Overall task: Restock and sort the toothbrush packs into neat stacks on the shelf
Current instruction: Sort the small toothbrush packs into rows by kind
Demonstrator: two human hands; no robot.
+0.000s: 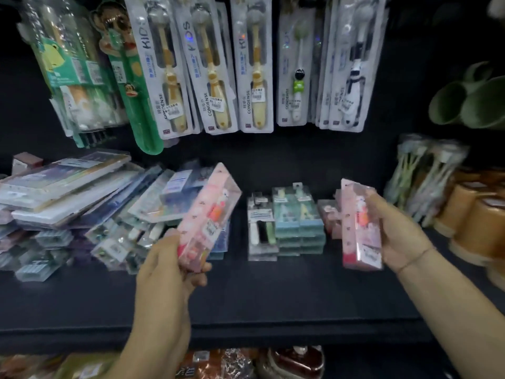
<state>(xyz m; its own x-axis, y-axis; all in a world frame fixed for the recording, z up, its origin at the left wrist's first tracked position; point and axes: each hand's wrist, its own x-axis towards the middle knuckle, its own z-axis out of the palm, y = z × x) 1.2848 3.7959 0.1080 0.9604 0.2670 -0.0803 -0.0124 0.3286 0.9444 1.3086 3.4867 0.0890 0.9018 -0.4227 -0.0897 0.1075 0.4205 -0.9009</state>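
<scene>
Hands first: your left hand [166, 266] grips a pink clear-plastic toothbrush pack [207, 217] by its lower end, tilted up to the right above the dark shelf [273, 296]. Your right hand [393, 231] holds a second pink boxed toothbrush pack [359, 228] nearly upright, fingers wrapped round its right side. Just behind that one, a few more pink packs [328, 214] lie on the shelf, next to a neat stack of teal packs [299, 220] and a stack of clear packs [261, 228] with white, black and green brushes. Over on the left there's a sloppy leaning pile of flat blue and purple packs [76, 203]. Kids' brushes on white cards [207, 64] hang in a row above, and tan round containers [470, 214] sit far right.
</scene>
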